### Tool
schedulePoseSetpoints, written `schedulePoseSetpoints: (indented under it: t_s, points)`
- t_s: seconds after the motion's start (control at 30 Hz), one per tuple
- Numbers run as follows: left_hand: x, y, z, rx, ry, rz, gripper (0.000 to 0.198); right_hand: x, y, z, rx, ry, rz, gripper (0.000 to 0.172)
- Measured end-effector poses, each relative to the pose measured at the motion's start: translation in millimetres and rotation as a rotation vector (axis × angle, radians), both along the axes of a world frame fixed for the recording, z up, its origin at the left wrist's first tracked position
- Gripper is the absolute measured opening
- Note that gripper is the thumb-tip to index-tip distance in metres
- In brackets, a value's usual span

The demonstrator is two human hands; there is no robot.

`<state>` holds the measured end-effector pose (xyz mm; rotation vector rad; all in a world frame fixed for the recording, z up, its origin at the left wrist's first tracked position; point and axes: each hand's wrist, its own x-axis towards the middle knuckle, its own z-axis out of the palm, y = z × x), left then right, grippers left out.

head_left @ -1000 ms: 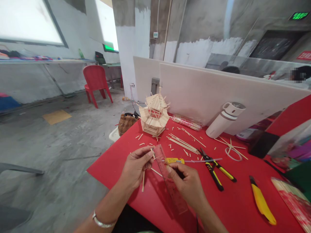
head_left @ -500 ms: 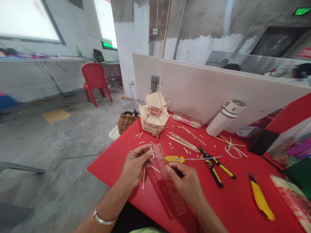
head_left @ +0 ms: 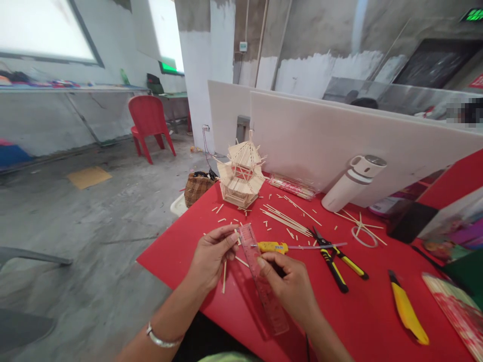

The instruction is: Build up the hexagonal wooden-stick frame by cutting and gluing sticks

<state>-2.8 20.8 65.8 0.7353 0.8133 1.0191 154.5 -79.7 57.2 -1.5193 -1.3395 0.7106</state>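
My right hand [head_left: 289, 276] pinches a clear pinkish ruler [head_left: 247, 244] by its edge, held slanting above the red table. At the ruler's upper end my left hand [head_left: 213, 254] is closed, thumb against fingers, on a short pale wooden stick [head_left: 238, 235] beside the ruler's edge; most of the stick is hidden. Another thin stick [head_left: 224, 279] shows below the left fingers. Just behind the right hand lies a yellow glue gun [head_left: 272, 247] with a clear glue stick in its back. Beyond the hands stands a small pagoda model [head_left: 242, 173] built of wooden sticks.
Cutting pliers [head_left: 332, 261] and a yellow-handled knife [head_left: 407, 309] lie on the right of the red table [head_left: 177, 251]. Loose sticks [head_left: 287, 221] and offcuts are scattered at the middle. A white flask [head_left: 352, 183] stands by the white partition [head_left: 320, 136].
The whole view has shifted slightly, so everything sits a little further right. Both hands keep their hold, and the ruler stays in the same position between them.
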Motion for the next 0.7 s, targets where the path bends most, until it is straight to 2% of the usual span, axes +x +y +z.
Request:
schedulePoseSetpoints:
  t_s: [0.7]
  points:
    - [0.1, -0.9, -6.3, -0.056, 0.008, 0.025, 0.046, -3.1, -1.3, -2.7, -0.021, -0.046, -0.008, 0.026]
